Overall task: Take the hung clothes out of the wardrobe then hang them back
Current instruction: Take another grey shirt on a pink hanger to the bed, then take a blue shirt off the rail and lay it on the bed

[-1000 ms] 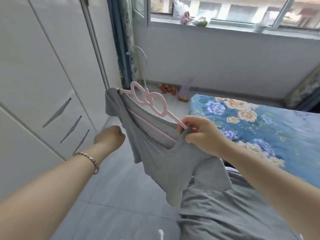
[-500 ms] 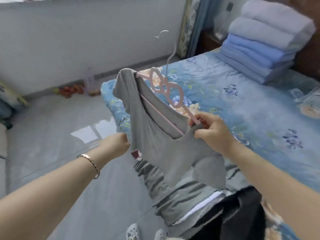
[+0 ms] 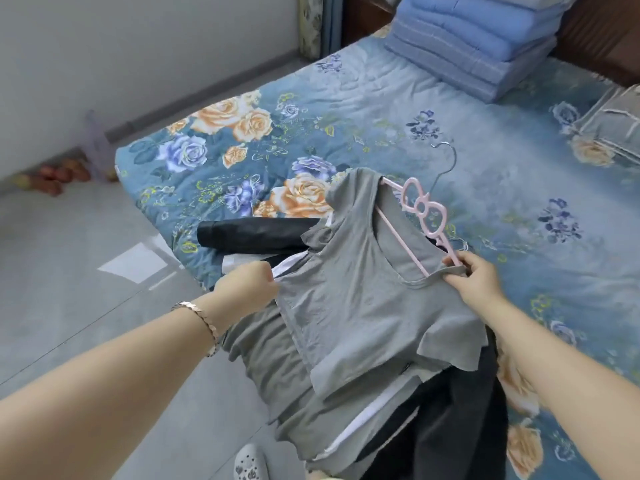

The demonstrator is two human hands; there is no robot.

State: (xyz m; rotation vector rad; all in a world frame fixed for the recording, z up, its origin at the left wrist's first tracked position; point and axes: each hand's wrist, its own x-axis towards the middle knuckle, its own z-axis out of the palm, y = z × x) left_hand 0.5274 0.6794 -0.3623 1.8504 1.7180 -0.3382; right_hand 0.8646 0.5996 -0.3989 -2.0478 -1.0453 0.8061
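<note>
A grey T-shirt [image 3: 360, 292] hangs on a pink bow-shaped hanger [image 3: 420, 209] with a metal hook, held low over the near edge of the bed. My right hand [image 3: 472, 282] pinches the shirt's shoulder together with the hanger's end. My left hand [image 3: 247, 285] is closed on the shirt's left side near the sleeve. Under the shirt lies a pile of clothes [image 3: 346, 410]: grey, white and black garments draped over the bed's edge. The wardrobe is out of view.
The bed [image 3: 398, 109] has a blue floral cover. A stack of folded blue blankets [image 3: 474, 36] sits at its far end, a grey pillow [image 3: 613, 129] at the right. A black garment [image 3: 256, 235] lies left of the shirt. Grey tiled floor [image 3: 69, 271] on the left.
I have turned from the wardrobe and window to the bed. The shirt on its hanger has come down from chest height to just above the clothes pile, both hands still on it.
</note>
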